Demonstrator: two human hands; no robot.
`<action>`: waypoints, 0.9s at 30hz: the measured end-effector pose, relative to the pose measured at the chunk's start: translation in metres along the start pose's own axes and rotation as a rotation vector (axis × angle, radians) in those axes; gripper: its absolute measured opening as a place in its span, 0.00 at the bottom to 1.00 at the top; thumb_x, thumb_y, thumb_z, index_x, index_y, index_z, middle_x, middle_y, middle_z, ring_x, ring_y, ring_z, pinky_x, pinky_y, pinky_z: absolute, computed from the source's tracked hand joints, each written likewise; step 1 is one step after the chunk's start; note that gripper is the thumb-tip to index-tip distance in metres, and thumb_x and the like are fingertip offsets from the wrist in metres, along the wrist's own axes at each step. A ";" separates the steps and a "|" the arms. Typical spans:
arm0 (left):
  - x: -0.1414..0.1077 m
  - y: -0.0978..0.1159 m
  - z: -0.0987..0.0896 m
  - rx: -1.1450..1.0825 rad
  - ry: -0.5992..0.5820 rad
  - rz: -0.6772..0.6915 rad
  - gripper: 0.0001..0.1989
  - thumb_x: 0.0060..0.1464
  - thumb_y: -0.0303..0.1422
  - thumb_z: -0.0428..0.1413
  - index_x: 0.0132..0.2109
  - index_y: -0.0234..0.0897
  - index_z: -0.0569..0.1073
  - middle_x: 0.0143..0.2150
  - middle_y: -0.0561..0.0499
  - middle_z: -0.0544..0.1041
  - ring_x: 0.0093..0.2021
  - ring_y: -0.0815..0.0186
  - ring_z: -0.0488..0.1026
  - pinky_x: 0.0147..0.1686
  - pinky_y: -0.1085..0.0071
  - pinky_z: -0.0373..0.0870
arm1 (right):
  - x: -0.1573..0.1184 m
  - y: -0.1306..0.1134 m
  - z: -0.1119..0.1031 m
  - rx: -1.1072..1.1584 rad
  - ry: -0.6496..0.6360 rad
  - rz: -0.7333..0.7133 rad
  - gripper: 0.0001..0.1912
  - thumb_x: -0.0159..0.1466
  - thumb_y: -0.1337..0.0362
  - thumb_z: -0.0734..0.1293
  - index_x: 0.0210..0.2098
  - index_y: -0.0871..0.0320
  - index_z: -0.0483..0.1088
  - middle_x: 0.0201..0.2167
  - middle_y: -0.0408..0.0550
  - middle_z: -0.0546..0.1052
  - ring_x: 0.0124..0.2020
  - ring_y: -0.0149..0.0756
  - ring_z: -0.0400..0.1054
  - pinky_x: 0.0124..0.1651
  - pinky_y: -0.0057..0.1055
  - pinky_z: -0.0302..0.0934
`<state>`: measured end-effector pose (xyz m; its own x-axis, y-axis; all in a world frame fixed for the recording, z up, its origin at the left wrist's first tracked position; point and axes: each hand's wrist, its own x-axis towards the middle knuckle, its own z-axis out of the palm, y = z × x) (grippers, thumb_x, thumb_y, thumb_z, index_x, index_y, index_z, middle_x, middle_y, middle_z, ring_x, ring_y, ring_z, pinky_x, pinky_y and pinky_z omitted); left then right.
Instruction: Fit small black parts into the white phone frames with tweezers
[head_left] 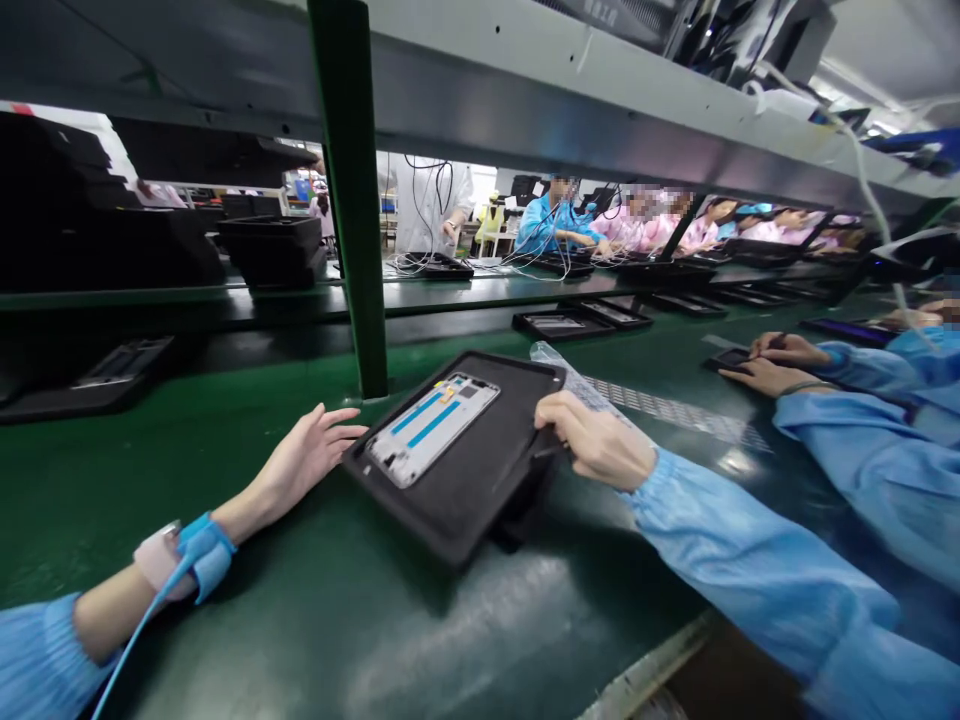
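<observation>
A black tray [484, 480] is tilted up over the green bench top. Inside it, toward the left, rests a silver phone frame [435, 428] with blue strips and a small orange-yellow piece. My right hand [592, 437] grips the tray's right edge, its fingers closed there. Across from it, my left hand [315, 452] has its fingers stretched toward the tray's left edge; whether they touch cannot be made out. A blue wrist strap [206, 555] with a cord circles my left wrist. Something dark shows under the tray, its kind unclear.
A green post [349, 200] stands just behind the tray, below a grey overhead shelf [525, 95]. Clear bubbly wrap and a patterned strip [675, 412] lie right. More trays [562, 323] sit farther back. A co-worker's hands [784, 362] work at the right; black bins [270, 250] stand left.
</observation>
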<state>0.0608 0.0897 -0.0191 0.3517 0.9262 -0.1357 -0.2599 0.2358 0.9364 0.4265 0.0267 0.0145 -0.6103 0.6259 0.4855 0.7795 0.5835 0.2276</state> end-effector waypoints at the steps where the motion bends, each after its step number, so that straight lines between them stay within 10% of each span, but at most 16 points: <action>1: 0.001 0.002 -0.002 -0.024 -0.012 -0.030 0.22 0.58 0.42 0.45 0.52 0.30 0.67 0.43 0.40 0.76 0.43 0.58 0.73 0.48 0.63 0.68 | -0.001 -0.009 0.001 0.058 0.006 -0.037 0.18 0.55 0.79 0.51 0.43 0.61 0.60 0.43 0.53 0.67 0.32 0.29 0.65 0.25 0.22 0.59; 5: -0.004 0.013 -0.006 -0.069 -0.027 -0.076 0.29 0.55 0.49 0.47 0.59 0.37 0.62 0.49 0.43 0.73 0.47 0.52 0.72 0.47 0.57 0.69 | 0.023 -0.059 0.012 0.259 -0.069 -0.237 0.14 0.64 0.73 0.51 0.46 0.58 0.60 0.47 0.50 0.66 0.43 0.28 0.65 0.28 0.19 0.59; 11: -0.010 0.024 -0.024 0.157 0.207 0.039 0.30 0.43 0.42 0.60 0.55 0.45 0.67 0.46 0.51 0.76 0.42 0.56 0.74 0.40 0.66 0.72 | 0.078 -0.109 0.023 0.246 -0.166 -0.462 0.13 0.64 0.73 0.54 0.46 0.58 0.62 0.47 0.46 0.66 0.32 0.24 0.65 0.16 0.23 0.44; 19: -0.002 0.009 -0.048 0.429 0.529 0.129 0.18 0.39 0.39 0.59 0.40 0.39 0.73 0.33 0.53 0.75 0.30 0.65 0.71 0.26 0.76 0.66 | 0.072 -0.023 0.037 0.409 -0.032 0.101 0.07 0.59 0.74 0.62 0.35 0.61 0.70 0.33 0.48 0.71 0.34 0.31 0.68 0.37 0.26 0.62; 27: -0.013 0.004 -0.022 0.898 0.259 0.227 0.15 0.46 0.44 0.52 0.37 0.39 0.70 0.37 0.52 0.73 0.37 0.61 0.69 0.35 0.72 0.64 | 0.062 0.012 0.045 0.543 -0.215 0.229 0.04 0.57 0.72 0.66 0.32 0.63 0.73 0.32 0.48 0.75 0.36 0.33 0.69 0.43 0.28 0.61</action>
<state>0.0355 0.0849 -0.0207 0.1407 0.9836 0.1129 0.5257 -0.1708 0.8333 0.3916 0.0959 0.0089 -0.4951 0.8234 0.2773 0.7457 0.5664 -0.3508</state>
